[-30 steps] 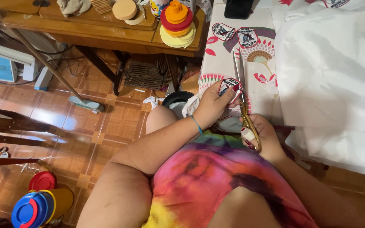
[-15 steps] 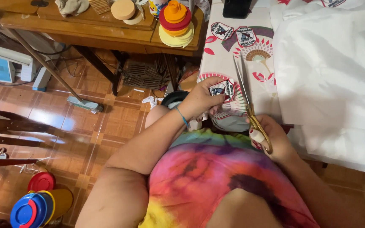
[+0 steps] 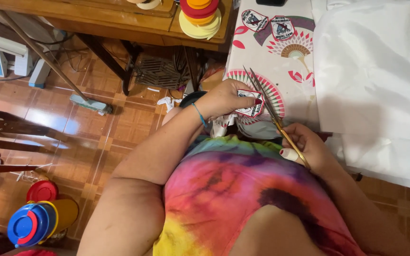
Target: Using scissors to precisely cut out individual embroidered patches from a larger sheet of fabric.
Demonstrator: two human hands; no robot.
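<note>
Currently left hand [image 3: 224, 98] is pinched on a shield-shaped embroidered patch [image 3: 251, 103], holding it just above the fan-print tablecloth [image 3: 281, 71] near the table edge. Right hand [image 3: 309, 149] is closed around the gold handles of the scissors [image 3: 271, 114]; blades are spread, tips pointing to 11 o'clock, straddling the patch's right edge. Hands are apart, right one at 4 o'clock from the left. Two more patches [image 3: 267, 24] lie on the cloth at 12 o'clock. White fabric [image 3: 376, 80] covers the table at 3 o'clock. Stacked coloured lids [image 3: 200, 16] sit on the wooden bench [image 3: 119, 21] at 11 o'clock.
</note>
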